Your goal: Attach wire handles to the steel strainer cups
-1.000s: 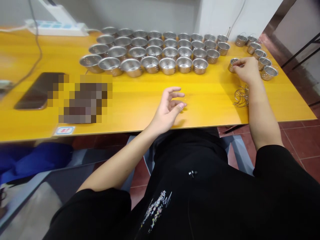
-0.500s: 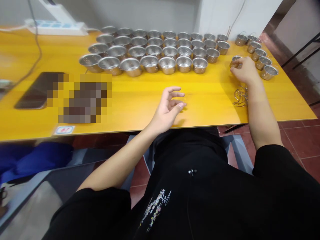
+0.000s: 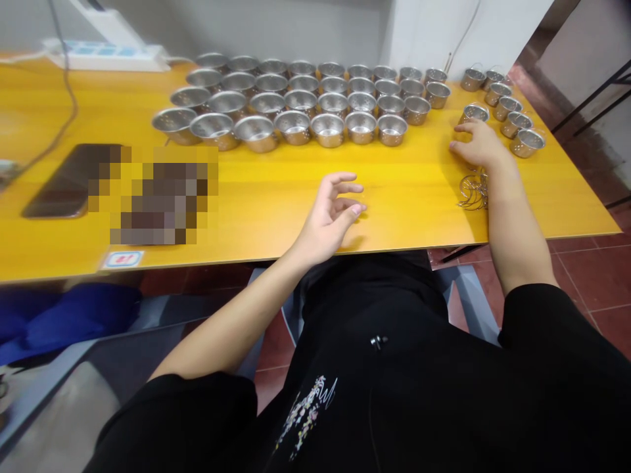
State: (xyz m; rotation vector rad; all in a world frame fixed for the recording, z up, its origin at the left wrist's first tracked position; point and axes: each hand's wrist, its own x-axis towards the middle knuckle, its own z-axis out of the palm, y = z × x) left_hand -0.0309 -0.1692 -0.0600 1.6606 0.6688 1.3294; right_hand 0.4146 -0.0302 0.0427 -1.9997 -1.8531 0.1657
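My right hand (image 3: 477, 145) lies on the yellow table (image 3: 404, 190) with its fingers spread and nothing in it. Just beyond its fingertips stands a small perforated steel cup (image 3: 474, 112), apart from the hand. Under my right wrist lies a heap of wire rings (image 3: 470, 190). My left hand (image 3: 332, 213) rests near the table's front edge, fingers loosely curled and apart, holding nothing. Several rows of steel cups (image 3: 300, 98) fill the far middle of the table.
Another short line of steel cups (image 3: 513, 112) runs along the far right edge. A dark phone (image 3: 59, 180) and a blurred patch lie at the left. A white power strip (image 3: 106, 56) with cables sits at the back left.
My right hand set down the small steel cup it held, let go and drew back toward me. The left hand has stayed where it was.
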